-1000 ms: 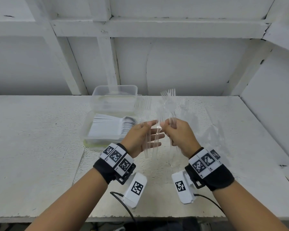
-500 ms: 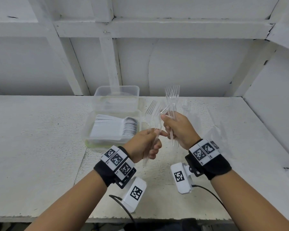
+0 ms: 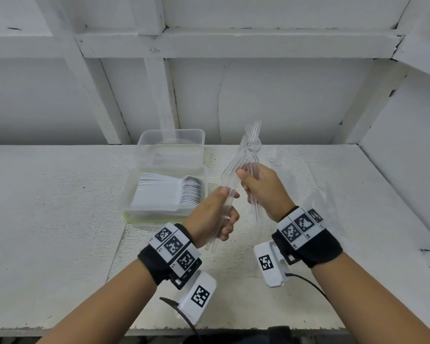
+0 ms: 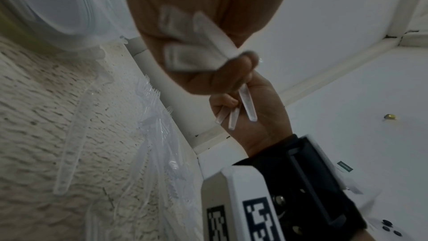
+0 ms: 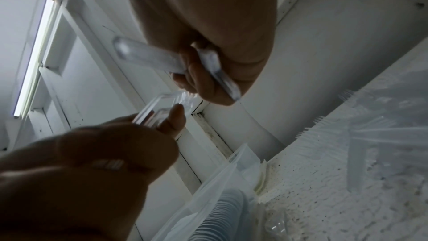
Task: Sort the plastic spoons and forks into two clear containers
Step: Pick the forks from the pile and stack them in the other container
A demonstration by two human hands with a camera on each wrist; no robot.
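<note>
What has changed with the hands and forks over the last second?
The two hands have drawn apart, splitting one shared bunch: the right hand has lifted its forks upright, and the left hand has dropped lower with its own forks. The spoon-filled container and the container behind it stayed put.

- Drawing apart from the right hand (image 3: 263,187), the left hand (image 3: 212,214), now lower and curled round its own few clear plastic forks (image 3: 227,194).
- Lifting higher, tines up, the right hand's separate bunch of clear plastic forks (image 3: 252,145).
</note>
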